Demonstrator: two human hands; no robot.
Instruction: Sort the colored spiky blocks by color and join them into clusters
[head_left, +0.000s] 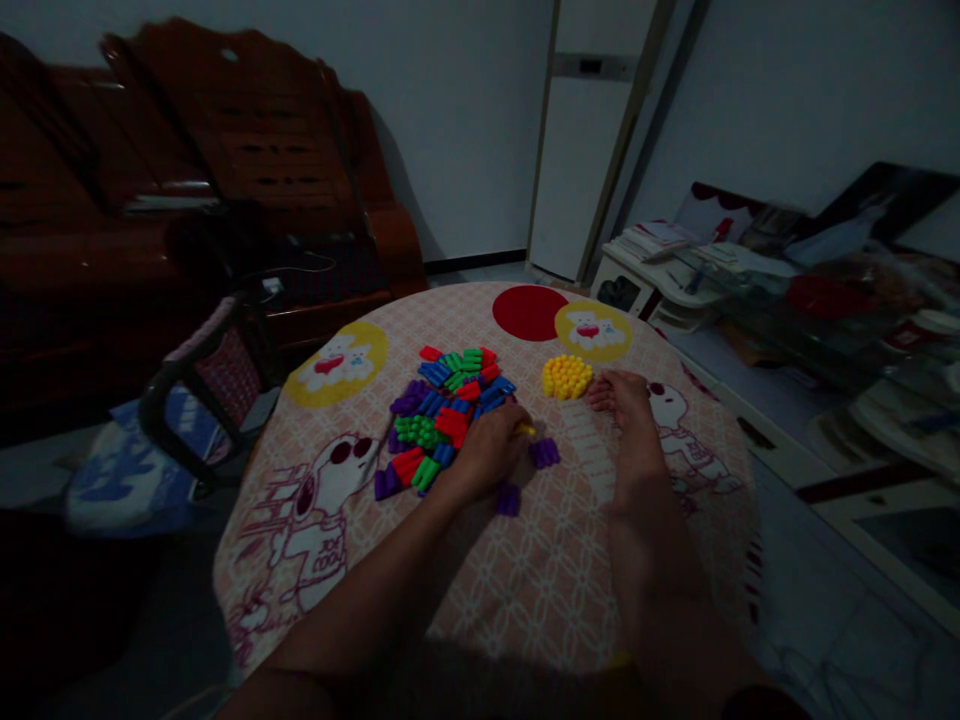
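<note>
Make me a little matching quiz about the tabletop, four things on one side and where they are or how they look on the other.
1. left hand
2. right hand
3. mixed pile
4. red circle

A. red, green, blue and purple
B. on the cloth's far side
C. has a yellow piece at its fingertips
D. just right of the yellow heap

Pairs: 1-C, 2-D, 3-A, 4-B

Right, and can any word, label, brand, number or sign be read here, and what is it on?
No text can be read.
Tablecloth: marks on the left printed dog, too blurred to tell if they are writing.
Papers on the side cabinet: too small and dim.
Dark panel on the tall white unit: nothing legible.
Yellow pieces: no lettering visible.
</note>
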